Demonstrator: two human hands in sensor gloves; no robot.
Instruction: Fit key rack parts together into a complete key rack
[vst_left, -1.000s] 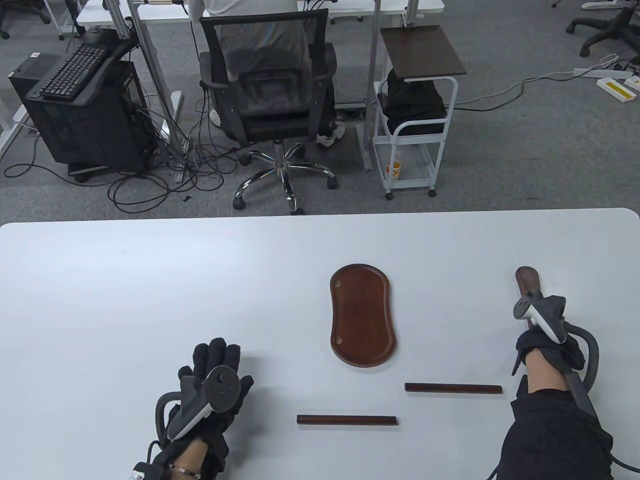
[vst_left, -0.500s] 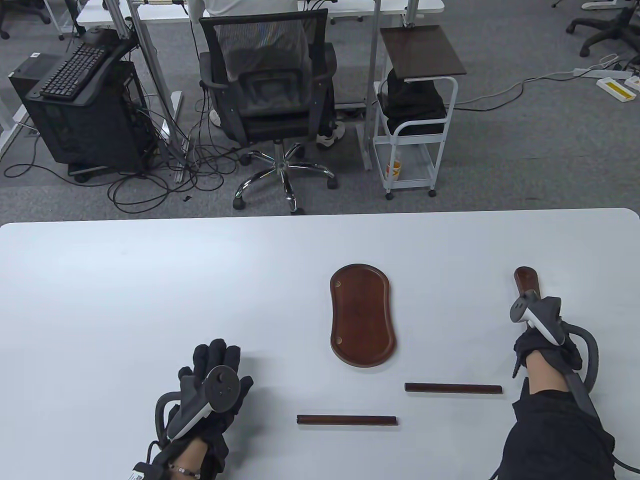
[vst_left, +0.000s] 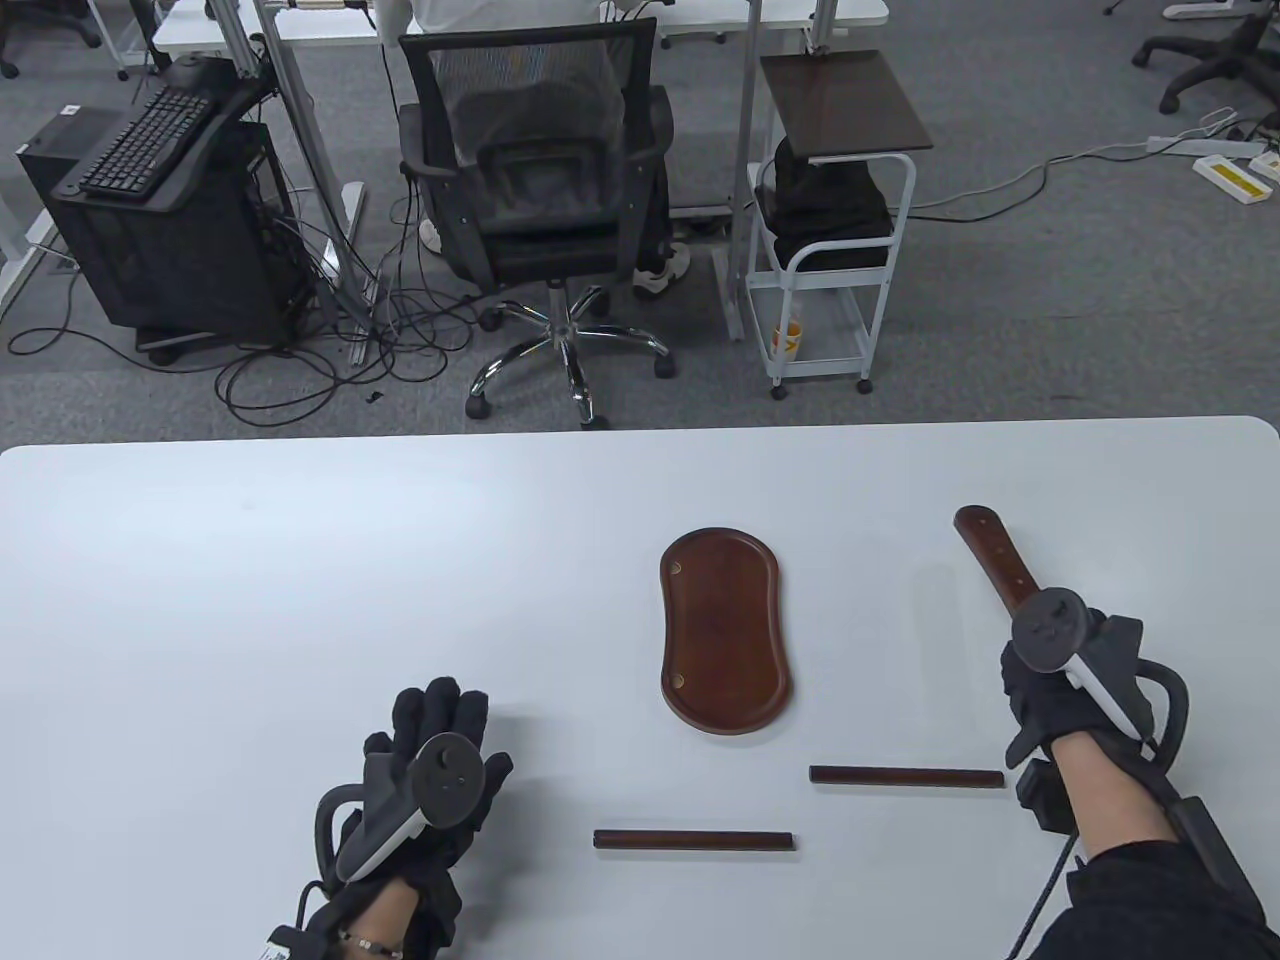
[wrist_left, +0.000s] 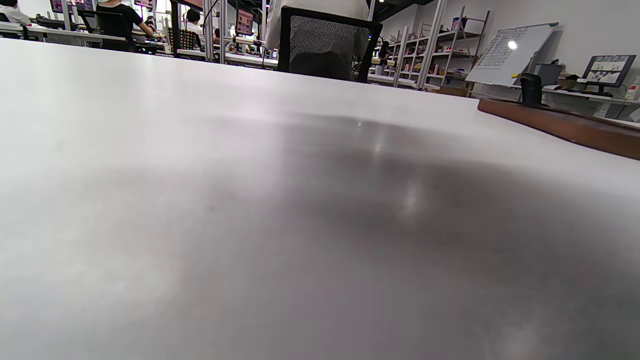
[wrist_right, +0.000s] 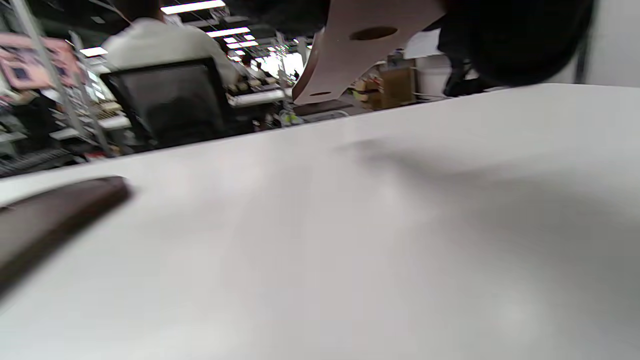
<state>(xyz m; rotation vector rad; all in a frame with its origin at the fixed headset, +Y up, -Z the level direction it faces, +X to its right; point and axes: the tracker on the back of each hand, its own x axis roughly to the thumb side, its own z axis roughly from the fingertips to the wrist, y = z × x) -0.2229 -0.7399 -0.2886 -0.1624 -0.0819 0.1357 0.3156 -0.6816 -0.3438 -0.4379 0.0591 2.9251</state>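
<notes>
A dark wooden tray-shaped base (vst_left: 724, 630) lies flat at the table's middle; its edge shows in the left wrist view (wrist_left: 560, 125). Two dark wooden posts lie in front of it, one (vst_left: 695, 841) near the centre front and one (vst_left: 906, 777) to the right. My right hand (vst_left: 1040, 690) grips a flat wooden bar with holes (vst_left: 995, 560) and holds it lifted off the table, tilted up and to the left; the bar shows in the right wrist view (wrist_right: 370, 45). My left hand (vst_left: 430, 750) rests flat on the table at the front left, holding nothing.
The white table (vst_left: 300, 600) has a rounded far right corner. Beyond its far edge stand an office chair (vst_left: 540, 200) and a small white cart (vst_left: 830, 250). The base (wrist_right: 55, 215) appears blurred at the left of the right wrist view.
My right hand has lifted the flat bar off the table and swung it left, towards the base. My left hand has stayed in place.
</notes>
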